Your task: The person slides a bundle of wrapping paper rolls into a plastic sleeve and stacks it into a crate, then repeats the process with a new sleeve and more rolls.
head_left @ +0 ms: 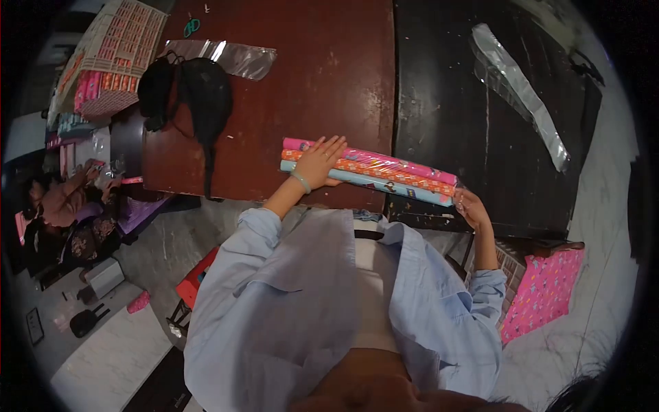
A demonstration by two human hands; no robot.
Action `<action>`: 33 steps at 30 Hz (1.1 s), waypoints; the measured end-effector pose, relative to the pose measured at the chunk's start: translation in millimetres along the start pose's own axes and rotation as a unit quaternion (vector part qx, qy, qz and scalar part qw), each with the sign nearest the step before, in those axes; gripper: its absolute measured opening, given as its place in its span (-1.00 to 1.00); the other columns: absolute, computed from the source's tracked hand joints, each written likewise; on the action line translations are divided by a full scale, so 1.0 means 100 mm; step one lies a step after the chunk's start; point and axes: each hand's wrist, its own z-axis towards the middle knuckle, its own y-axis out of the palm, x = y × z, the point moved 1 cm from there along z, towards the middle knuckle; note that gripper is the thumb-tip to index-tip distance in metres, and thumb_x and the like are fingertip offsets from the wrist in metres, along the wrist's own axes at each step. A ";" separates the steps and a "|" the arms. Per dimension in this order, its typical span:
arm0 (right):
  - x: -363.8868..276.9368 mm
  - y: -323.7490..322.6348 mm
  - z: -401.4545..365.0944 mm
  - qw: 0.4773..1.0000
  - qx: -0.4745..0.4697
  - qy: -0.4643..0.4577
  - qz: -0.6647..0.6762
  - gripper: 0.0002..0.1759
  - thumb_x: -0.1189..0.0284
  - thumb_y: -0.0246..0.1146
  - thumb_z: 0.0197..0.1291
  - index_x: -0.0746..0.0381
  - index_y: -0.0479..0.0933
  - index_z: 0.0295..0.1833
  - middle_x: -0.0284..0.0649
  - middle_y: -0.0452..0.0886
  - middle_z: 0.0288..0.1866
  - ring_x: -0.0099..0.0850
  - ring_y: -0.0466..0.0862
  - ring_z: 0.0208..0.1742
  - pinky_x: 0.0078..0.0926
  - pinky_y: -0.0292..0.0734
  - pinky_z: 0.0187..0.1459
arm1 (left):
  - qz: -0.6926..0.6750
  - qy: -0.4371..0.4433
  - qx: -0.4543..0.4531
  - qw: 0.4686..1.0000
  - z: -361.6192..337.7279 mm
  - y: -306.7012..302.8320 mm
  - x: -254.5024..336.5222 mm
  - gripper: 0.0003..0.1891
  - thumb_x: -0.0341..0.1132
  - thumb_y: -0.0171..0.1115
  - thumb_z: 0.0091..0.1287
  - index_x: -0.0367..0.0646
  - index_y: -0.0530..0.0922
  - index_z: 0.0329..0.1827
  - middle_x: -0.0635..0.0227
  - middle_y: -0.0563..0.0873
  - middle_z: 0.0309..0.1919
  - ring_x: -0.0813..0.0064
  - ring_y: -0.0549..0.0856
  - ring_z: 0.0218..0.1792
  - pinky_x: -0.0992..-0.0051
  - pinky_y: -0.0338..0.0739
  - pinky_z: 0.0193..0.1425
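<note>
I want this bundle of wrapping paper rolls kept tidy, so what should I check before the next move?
1. Left hand flat, fingers spread, on the rolls of wrapping paper: ok.
2. Right hand at the rolls' right end: ok; its grip closed or not: cannot tell.
3. Three rolls parallel, side by side: ok.
4. Rolls resting across brown table and black table: ok.
5. Clear film over the rolls sealed: cannot tell.
6. Scissors close by: not ok, at the brown table's far edge.
</note>
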 end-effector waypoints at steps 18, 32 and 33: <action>0.28 -0.23 0.27 0.994 0.071 0.001 -0.078 -0.90 0.46 0.25 0.17 0.26 0.63 -0.34 -0.48 0.42 -0.61 -0.69 0.32 -0.62 -0.66 0.13 -0.59 | 0.014 -0.010 0.000 1.000 0.00 0.01 0.00 0.02 0.18 0.30 -0.04 -0.21 0.11 0.42 0.23 0.17 0.43 0.33 0.15 0.44 0.26 -0.03 0.50; 0.10 -0.02 0.12 0.975 0.119 -0.016 -0.186 -0.86 0.43 0.32 0.14 0.29 0.62 -0.36 -0.46 0.49 -0.58 -0.70 0.34 -0.59 -0.71 0.22 -0.55 | 0.017 -0.007 -0.008 1.000 0.00 0.00 0.01 0.02 0.17 0.30 -0.03 -0.21 0.10 0.42 0.23 0.14 0.44 0.33 0.14 0.44 0.25 -0.01 0.49; 0.13 -0.07 0.15 0.983 0.101 -0.002 -0.151 -0.88 0.46 0.30 0.15 0.30 0.61 -0.35 -0.45 0.49 -0.57 -0.70 0.35 -0.59 -0.70 0.23 -0.55 | 0.018 -0.007 -0.008 1.000 0.00 -0.01 0.01 0.02 0.17 0.30 -0.03 -0.21 0.10 0.42 0.23 0.14 0.44 0.33 0.14 0.44 0.25 -0.01 0.49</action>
